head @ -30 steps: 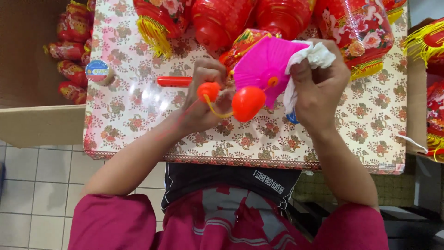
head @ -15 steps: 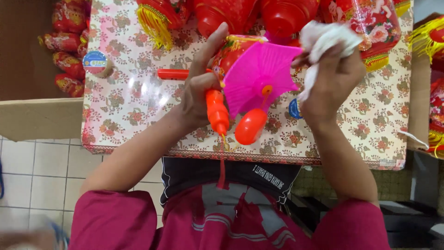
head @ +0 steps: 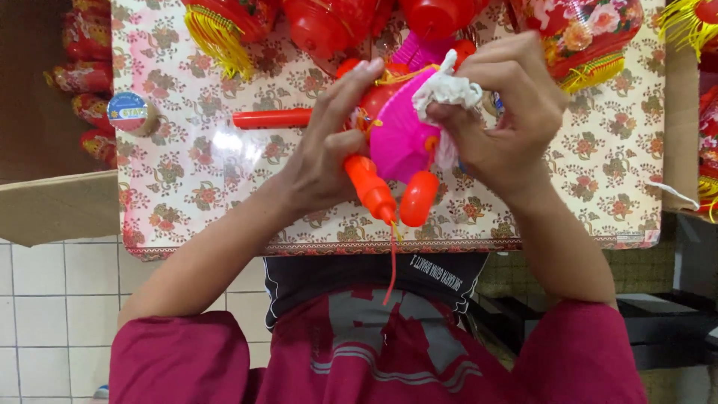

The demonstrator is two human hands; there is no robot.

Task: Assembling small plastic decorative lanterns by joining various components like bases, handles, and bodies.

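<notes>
Two bare hands hold one pink ribbed plastic lantern (head: 400, 138); beside it lie one red plastic rod (head: 273, 118) and one round tape roll (head: 129, 112).

The person wears a maroon top with short sleeves (head: 172, 352) that leave both forearms bare. A grey and white print (head: 374, 329) runs down its front, under a dark panel (head: 359, 273) with small white lettering. No rings or watch show on the left hand (head: 329, 150) or right hand (head: 508, 120).
</notes>
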